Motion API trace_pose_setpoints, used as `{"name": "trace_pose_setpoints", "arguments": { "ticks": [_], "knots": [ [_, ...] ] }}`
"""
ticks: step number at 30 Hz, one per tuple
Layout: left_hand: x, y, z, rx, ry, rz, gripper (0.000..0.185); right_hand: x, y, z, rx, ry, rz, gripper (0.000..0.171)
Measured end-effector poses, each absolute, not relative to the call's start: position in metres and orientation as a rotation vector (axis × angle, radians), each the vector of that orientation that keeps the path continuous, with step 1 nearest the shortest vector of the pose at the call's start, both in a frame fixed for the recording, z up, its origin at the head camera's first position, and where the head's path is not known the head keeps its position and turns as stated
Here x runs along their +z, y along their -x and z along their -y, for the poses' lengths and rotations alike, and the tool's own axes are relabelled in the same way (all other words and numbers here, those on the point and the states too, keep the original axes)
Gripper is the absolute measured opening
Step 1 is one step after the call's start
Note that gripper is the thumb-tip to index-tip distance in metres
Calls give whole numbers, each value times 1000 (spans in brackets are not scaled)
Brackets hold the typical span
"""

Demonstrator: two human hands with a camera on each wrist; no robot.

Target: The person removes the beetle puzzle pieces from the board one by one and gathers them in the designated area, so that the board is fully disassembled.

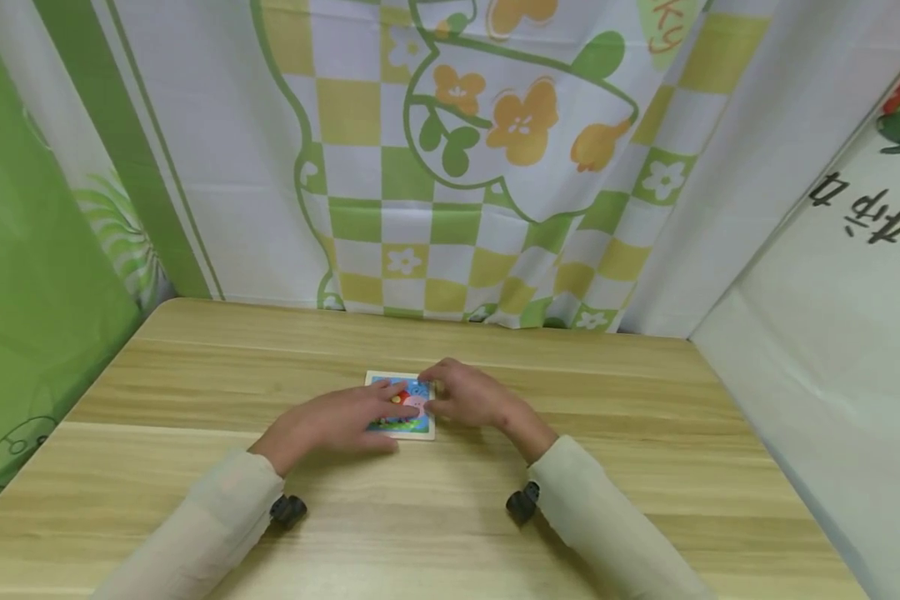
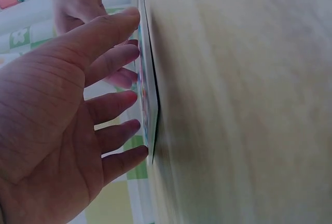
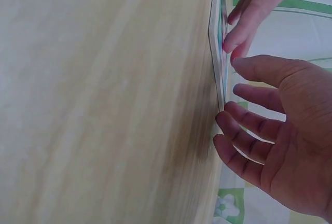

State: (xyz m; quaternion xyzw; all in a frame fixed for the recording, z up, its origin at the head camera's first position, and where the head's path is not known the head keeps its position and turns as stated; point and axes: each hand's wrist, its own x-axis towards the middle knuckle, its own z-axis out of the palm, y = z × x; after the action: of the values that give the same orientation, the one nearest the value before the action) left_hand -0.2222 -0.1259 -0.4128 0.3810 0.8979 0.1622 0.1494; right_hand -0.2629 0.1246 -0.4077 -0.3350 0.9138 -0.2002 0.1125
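A small square picture board with a pale wooden border lies flat on the table, its bright cartoon print showing blue, red, green and a pink figure. My left hand lies over its left half, fingers spread across the picture. In the left wrist view those fingertips touch or nearly touch the board. At the right edge is my right hand, fingers loosely bent. The right wrist view shows its fingertips by the edge of the board and the thumb over the printed face. The hands cover part of the picture.
The light wood-grain table reaches back to a patterned curtain of green, yellow and white checks. A green cloth hangs on the left, a white sheet with writing on the right. Each wrist wears a small black camera.
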Motion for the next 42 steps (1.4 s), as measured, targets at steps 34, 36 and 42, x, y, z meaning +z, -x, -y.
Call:
{"name": "trace_pose_setpoints", "arguments": {
  "ticks": [34,36,42],
  "knots": [
    [-412,227,124,371,-1064,-2582,52,-402,276,-117,-496,870,-2615,46],
    [-412,227,124,365,-1044,-2582,52,-402,277,-117,-491,858,-2613,46],
    [-411,227,123,374,-1041,-2583,52,-402,278,-116,-535,830,-2599,44]
  ]
}}
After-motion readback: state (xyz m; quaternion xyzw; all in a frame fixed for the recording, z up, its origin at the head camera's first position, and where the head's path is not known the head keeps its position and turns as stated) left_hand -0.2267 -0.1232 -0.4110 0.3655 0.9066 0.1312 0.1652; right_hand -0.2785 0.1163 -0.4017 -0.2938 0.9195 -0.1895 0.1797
